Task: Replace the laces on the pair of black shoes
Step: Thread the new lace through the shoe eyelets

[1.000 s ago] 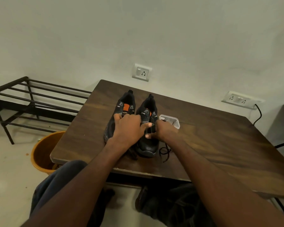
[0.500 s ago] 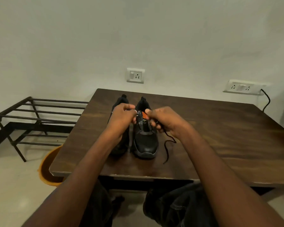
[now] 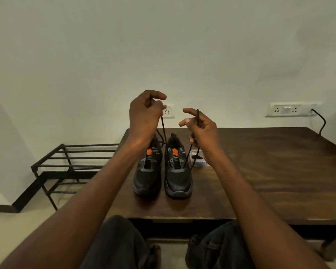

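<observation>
Both hands are raised above the pair of black shoes [image 3: 163,167] near the bench [image 3: 260,171] front edge. The left hand [image 3: 144,117] pinches one end of the black lace [image 3: 163,131]; the right hand [image 3: 201,129] curls around the other. The lace seems threaded through the right shoe's lowest eyelets. Likely step: evening the ends. Next comes crossing them into the following eyelets.

Dim, even indoor light falls on a pale wall [image 3: 163,45], with a greenish cast. Soft shadows gather beneath the wooden table [image 3: 260,171]. Wide-angle distortion bends the frame's edges; the forearms [image 3: 85,210] nearest the lens look slightly soft.
</observation>
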`<state>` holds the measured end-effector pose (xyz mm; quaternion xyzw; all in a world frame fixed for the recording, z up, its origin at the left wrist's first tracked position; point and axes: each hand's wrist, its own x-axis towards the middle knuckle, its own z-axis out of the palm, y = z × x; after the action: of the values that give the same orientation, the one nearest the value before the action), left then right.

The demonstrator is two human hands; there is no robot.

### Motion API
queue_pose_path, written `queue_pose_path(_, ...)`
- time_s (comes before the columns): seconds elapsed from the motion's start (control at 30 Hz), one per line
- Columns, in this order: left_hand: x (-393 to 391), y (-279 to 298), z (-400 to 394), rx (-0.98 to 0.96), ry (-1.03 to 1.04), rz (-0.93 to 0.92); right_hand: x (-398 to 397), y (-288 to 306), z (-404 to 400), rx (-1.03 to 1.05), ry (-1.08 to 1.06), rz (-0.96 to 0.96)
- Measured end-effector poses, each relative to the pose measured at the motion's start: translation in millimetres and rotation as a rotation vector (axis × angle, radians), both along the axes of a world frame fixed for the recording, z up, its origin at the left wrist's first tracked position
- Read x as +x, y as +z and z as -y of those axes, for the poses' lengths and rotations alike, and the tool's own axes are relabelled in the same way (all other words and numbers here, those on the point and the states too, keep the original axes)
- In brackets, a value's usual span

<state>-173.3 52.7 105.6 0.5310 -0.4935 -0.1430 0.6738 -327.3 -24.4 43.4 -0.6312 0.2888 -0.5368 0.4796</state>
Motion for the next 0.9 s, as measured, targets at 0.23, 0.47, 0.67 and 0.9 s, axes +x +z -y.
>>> queue_pose_path(0.23,20.8,-39.9,10.5,0.452,0.292,0.6,-6.1,-28.6,23.2,0.096,-0.087,-0.485)
queue_pose_path(0.47,19.7,-114.9,37.8,0.877,0.014,0.786,-8.4,-63.0,40.6,0.15,0.028,-0.898)
queue_pose_path(0.67,21.9,-167.8,57.4,0.968,-0.088,0.8,-6.4,-104.7,60.7,0.184,0.043,-1.16)
queue_pose_path(0.9,29.5,-163.8,63.3,0.902,-0.131,0.672,6.9,-118.7,68.9,0.09,-0.001,-1.077)
